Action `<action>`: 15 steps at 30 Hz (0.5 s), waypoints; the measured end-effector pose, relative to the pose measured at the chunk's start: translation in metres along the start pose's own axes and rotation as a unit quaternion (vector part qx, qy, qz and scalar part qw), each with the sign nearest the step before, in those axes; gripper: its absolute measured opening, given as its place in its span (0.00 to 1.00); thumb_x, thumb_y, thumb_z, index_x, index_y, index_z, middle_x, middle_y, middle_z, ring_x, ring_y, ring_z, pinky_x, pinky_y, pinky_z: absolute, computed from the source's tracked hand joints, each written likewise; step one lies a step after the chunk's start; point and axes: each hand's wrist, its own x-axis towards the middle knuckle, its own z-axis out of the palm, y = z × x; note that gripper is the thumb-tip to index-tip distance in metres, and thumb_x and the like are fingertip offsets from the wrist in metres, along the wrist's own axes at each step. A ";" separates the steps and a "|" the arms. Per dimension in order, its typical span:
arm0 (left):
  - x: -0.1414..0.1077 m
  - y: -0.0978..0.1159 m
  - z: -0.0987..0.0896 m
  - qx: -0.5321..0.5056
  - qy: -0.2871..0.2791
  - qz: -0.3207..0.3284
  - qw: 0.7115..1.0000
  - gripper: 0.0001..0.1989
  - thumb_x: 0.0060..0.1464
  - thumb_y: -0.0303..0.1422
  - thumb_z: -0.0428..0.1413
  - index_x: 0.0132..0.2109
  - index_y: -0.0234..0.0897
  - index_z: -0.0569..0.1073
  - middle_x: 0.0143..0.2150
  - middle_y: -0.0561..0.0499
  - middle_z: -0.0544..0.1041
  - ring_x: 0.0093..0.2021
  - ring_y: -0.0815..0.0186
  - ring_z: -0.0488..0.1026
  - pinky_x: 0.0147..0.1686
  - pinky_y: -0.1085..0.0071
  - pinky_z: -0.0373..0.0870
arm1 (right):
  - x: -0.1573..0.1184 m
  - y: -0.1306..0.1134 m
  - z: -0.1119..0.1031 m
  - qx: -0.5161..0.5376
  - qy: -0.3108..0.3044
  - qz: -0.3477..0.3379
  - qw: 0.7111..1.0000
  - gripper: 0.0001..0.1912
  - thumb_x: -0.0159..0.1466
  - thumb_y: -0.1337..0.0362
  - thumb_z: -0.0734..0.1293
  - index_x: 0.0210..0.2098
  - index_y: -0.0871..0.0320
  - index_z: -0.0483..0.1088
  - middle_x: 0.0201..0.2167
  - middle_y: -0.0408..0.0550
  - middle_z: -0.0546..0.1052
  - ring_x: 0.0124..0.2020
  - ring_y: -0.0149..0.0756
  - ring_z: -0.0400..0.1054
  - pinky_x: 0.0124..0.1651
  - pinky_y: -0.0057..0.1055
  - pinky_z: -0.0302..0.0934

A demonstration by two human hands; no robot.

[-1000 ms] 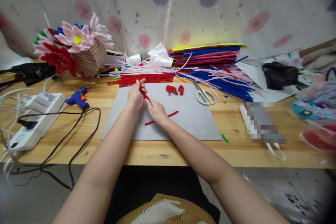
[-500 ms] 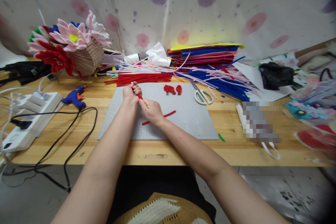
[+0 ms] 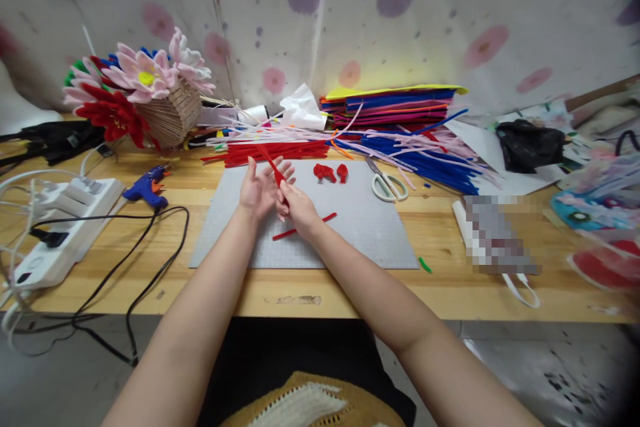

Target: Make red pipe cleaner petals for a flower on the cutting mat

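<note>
A red pipe cleaner point(image 3: 273, 164) slants up and to the left from my right hand point(image 3: 296, 203), whose fingers are closed on its lower end. My left hand point(image 3: 260, 190) is open beside it, palm up with the fingers spread. Both hands are over the grey cutting mat point(image 3: 360, 233). On the mat, partly behind my right hand, lies another short red pipe cleaner point(image 3: 323, 221). Farther back sit small red curled pieces point(image 3: 326, 174) and a single red piece point(image 3: 343, 173). Scissors point(image 3: 386, 183) with pale handles rest at the mat's right edge.
Bundles of red pipe cleaners point(image 3: 285, 152) and blue pipe cleaners point(image 3: 440, 170) line the back. Left are a basket point(image 3: 173, 113) of fuzzy flowers, a blue glue gun point(image 3: 147, 188) and a power strip point(image 3: 75, 233) with loose cables. A black bag point(image 3: 530, 145) lies at right.
My left hand has gone from closed to open, fingers spread. The red pipe cleaner now shows above my right hand, which still grips it.
</note>
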 end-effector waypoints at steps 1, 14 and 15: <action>-0.004 -0.003 -0.002 0.006 -0.003 -0.017 1.000 0.28 0.52 0.53 0.41 0.41 0.33 0.72 0.37 0.42 0.75 0.36 0.63 0.73 0.29 0.69 0.70 | 0.001 0.000 -0.001 0.030 0.001 0.001 1.000 0.20 0.59 0.47 0.55 0.22 0.56 0.53 0.11 0.33 0.53 0.13 0.23 0.46 0.18 0.23 0.48; -0.007 -0.027 -0.015 0.027 0.062 -0.013 0.998 0.09 0.49 0.36 0.55 0.33 0.34 0.72 0.30 0.50 0.75 0.32 0.69 0.73 0.28 0.75 0.69 | 0.005 0.012 -0.007 0.055 -0.038 0.064 0.996 0.21 0.57 0.46 0.58 0.21 0.57 0.54 0.10 0.32 0.53 0.11 0.22 0.46 0.16 0.21 0.48; -0.009 -0.027 -0.015 0.023 0.061 -0.014 0.998 0.08 0.49 0.36 0.55 0.33 0.34 0.71 0.29 0.50 0.74 0.32 0.70 0.73 0.29 0.75 0.69 | 0.004 0.013 -0.007 0.055 -0.044 0.062 0.996 0.21 0.56 0.46 0.58 0.21 0.57 0.54 0.10 0.32 0.53 0.11 0.22 0.46 0.16 0.21 0.49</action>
